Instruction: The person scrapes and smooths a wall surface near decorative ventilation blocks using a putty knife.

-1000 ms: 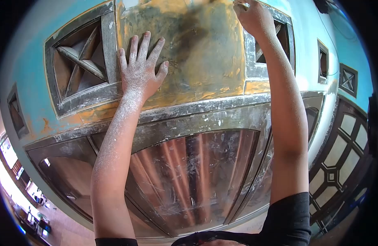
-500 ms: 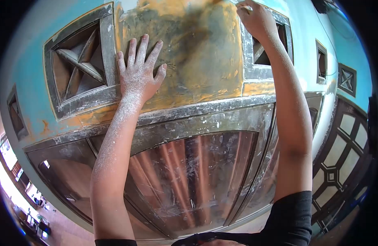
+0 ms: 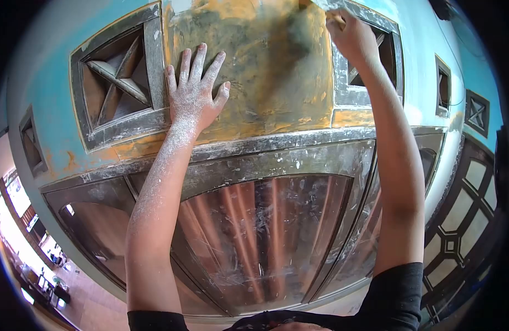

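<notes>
Scraped wall panel, L hand flat, R hand fisted (contents unclear)

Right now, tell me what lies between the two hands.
Only a bare, scraped orange-and-grey wall patch lies between the flat left hand and the clenched right hand, seen in the head view.

Black short sleeves; white dust coating left hand, forearm.

Indistinct object in right hand
</notes>
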`<state>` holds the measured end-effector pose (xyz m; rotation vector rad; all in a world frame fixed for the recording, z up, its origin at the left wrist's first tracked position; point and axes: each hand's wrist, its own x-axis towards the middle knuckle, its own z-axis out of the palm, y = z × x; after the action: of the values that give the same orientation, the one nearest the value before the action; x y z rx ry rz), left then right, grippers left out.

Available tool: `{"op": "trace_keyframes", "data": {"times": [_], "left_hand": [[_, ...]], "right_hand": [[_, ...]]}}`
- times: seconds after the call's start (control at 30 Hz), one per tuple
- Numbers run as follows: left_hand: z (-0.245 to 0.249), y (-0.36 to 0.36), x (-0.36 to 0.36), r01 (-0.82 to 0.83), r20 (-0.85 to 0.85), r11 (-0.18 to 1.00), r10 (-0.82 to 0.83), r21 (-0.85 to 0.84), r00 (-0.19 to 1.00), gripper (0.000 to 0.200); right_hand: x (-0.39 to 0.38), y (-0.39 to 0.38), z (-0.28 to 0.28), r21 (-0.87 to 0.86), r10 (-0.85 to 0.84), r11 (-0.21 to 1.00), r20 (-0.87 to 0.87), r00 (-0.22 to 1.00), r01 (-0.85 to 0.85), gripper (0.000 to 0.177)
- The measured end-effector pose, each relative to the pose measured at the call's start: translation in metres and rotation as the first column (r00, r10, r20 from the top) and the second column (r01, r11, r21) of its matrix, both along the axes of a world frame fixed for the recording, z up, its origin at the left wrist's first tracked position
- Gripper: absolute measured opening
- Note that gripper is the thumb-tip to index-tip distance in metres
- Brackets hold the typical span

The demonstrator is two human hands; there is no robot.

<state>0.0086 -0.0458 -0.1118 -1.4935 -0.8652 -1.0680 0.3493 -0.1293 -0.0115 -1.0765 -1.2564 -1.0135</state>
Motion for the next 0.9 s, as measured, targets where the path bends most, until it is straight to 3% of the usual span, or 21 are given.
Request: {"op": "trace_keyframes", "data": {"times": [0.07,0.17,0.27,0.4,0.43,0.53,0.7,0.77,0.9], "left_hand": [[0.0,0.0,0.0,-0.001,0.015,1.0,0.001,-0.011,1.0,0.067],[-0.002,0.001,-0.002,0.014,0.006,1.0,-0.014,0.002,1.0,0.068],[0.009,0.001,-0.004,-0.018,-0.023,1.0,0.019,0.005,1.0,0.069],[0.071,0.013,-0.01,0.061,-0.065,0.991,-0.053,0.122,0.996,0.066],[0.087,0.016,-0.01,-0.027,-0.044,0.99,0.033,0.138,0.998,0.066],[0.124,0.026,-0.009,-0.061,-0.038,0.979,0.07,0.197,0.997,0.063],[0.126,0.036,-0.01,-0.054,0.008,0.975,0.054,0.214,0.999,0.057],[0.125,0.037,-0.013,0.046,-0.03,0.964,-0.039,0.263,0.999,0.056],[0.101,0.033,-0.008,0.055,0.014,0.966,-0.061,0.253,0.998,0.058]], "right_hand": [[0.006,0.011,-0.014,0.005,-0.064,0.998,0.007,0.998,0.064,0.037],[0.005,0.008,-0.041,-0.01,0.008,1.0,-0.042,0.999,-0.008,0.034],[0.011,0.012,-0.049,-0.014,-0.023,1.0,-0.027,0.999,0.022,0.033],[0.006,-0.003,-0.031,-0.067,-0.021,0.998,-0.063,0.998,0.017,0.033],[0.006,-0.004,-0.026,-0.063,-0.021,0.998,-0.068,0.997,0.017,0.033],[0.005,-0.004,-0.011,-0.072,-0.08,0.995,-0.056,0.995,0.076,0.036],[0.012,0.007,-0.012,-0.038,-0.059,0.998,-0.005,0.998,0.058,0.036],[0.012,0.016,-0.026,0.006,-0.011,1.0,0.025,1.0,0.011,0.036],[0.001,0.03,-0.041,-0.06,-0.004,0.998,-0.049,0.999,0.001,0.04]]}}
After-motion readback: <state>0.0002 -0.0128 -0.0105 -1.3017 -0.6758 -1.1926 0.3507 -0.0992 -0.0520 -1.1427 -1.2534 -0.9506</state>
